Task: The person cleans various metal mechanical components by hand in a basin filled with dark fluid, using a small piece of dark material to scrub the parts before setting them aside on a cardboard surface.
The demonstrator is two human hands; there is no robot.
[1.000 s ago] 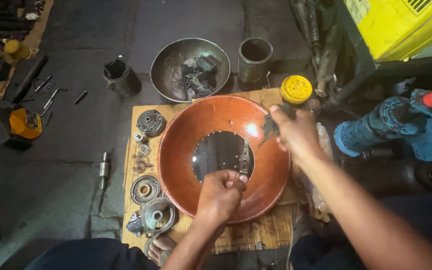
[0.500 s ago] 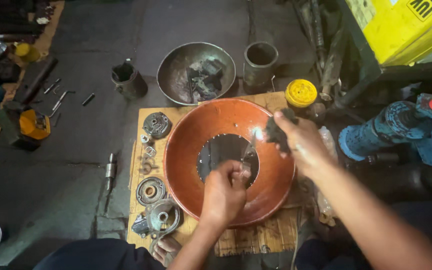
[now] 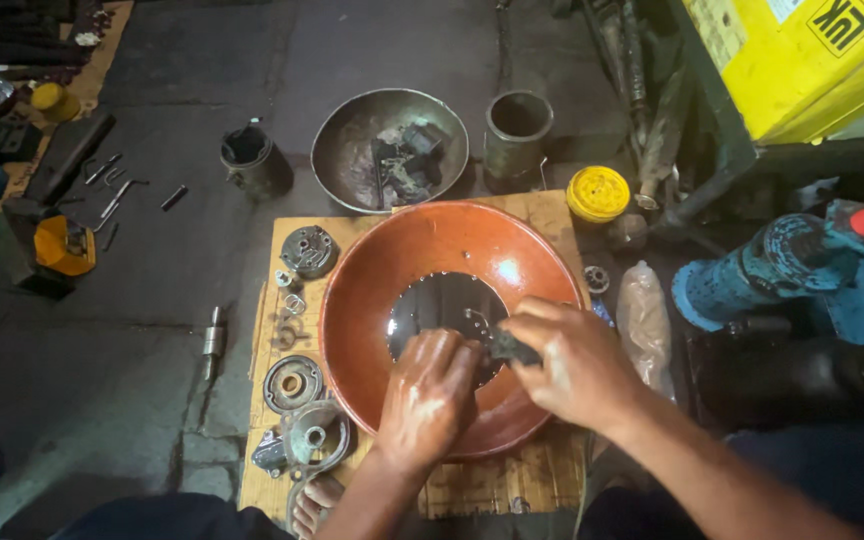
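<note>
Both hands meet over the near side of a wide reddish-brown bowl (image 3: 372, 300) that sits on a wooden board (image 3: 542, 470) on the dark floor, with a pool of dark liquid at its bottom. The left hand (image 3: 430, 395) is wet and curled, its fingers closed around something small held low inside the bowl; what it grips is hidden by the fingers, though it may be a thin metal part. The right hand (image 3: 570, 362) comes in from the right rim with thumb and fingers pinched on a dark rag (image 3: 510, 348), which is pressed against the left hand's fingertips, just above the liquid. Along the left edge of the board lie several grey metal parts: a round housing (image 3: 309, 250), a ring-shaped cover (image 3: 290, 382) and a larger casting (image 3: 314, 438) nearest the person. Beyond the board stands a metal basin (image 3: 347, 150) holding dark greasy pieces, with a grey cylindrical sleeve (image 3: 517, 130) to its right and a small dark can (image 3: 252, 160) to its left. A yellow-lidded jar (image 3: 597, 193) sits at the far right corner of the board, and a blue machine body (image 3: 782, 265) lies well off to the right.
</note>
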